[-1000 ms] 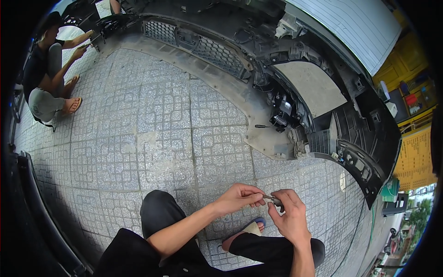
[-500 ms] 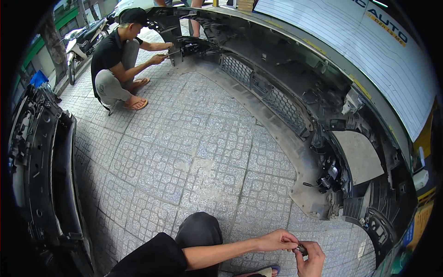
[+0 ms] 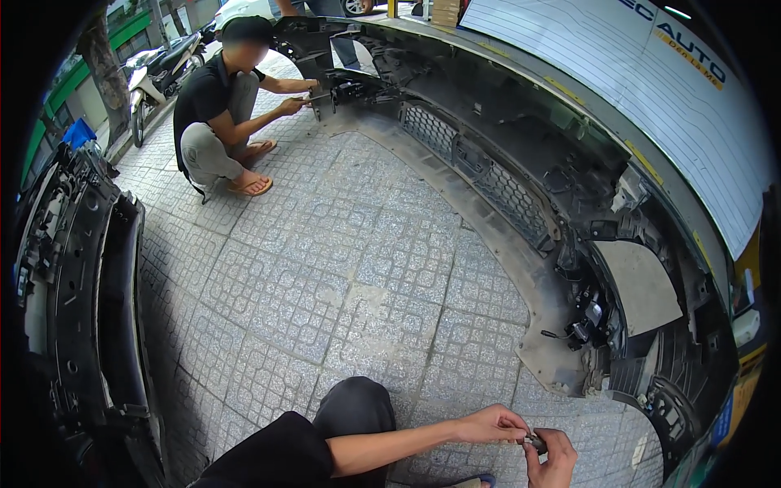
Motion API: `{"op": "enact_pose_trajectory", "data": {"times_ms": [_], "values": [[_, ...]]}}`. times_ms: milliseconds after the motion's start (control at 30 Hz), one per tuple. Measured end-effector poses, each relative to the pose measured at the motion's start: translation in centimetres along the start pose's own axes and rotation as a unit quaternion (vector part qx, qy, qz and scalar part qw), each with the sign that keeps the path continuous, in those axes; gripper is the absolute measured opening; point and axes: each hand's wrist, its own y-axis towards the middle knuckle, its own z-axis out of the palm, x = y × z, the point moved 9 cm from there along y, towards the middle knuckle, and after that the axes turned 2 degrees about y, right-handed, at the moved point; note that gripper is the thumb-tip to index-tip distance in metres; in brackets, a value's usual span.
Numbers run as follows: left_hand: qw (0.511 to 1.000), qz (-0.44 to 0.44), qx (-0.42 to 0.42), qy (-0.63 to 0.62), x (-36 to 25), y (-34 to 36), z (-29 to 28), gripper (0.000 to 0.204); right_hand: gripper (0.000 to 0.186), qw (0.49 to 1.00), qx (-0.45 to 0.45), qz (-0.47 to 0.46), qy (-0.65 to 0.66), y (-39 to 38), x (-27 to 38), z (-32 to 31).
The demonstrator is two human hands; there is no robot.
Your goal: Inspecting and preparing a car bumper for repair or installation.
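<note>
Dark grey, a small part (image 3: 537, 443) is sitting within the curled right grip (image 3: 555, 462), short of the bumper (image 3: 504, 134) — the left grip (image 3: 490, 424) is pinching at its left side; long axis unclear.

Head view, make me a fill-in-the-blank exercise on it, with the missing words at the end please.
The left hand and the ____ hand meet at a small part.
The co-worker wears a ____ cap.
The motorbike is near the picture's upper ____ corner.

Missing words: right; black; left.
</note>
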Motion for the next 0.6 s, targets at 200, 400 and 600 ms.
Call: {"op": "enact_pose_trajectory", "data": {"times_ms": [200,400,600], "values": [[1.0,0.016,-0.003,0.001,-0.8,0.2,-0.2,0.029,0.021,0.999,-0.011,0.035,0.002,-0.1,-0.6,-0.4],[1.0,0.027,-0.014,-0.001,-1.2,0.3,-0.5,0.026,0.025,0.999,-0.029,0.027,-0.002,-0.4,-1.7,-0.5],[0.999,0.03,-0.025,0.003,-1.4,0.1,-0.7,0.027,0.031,0.998,-0.046,0.033,0.008,-0.7,-1.0,-1.0]]}}
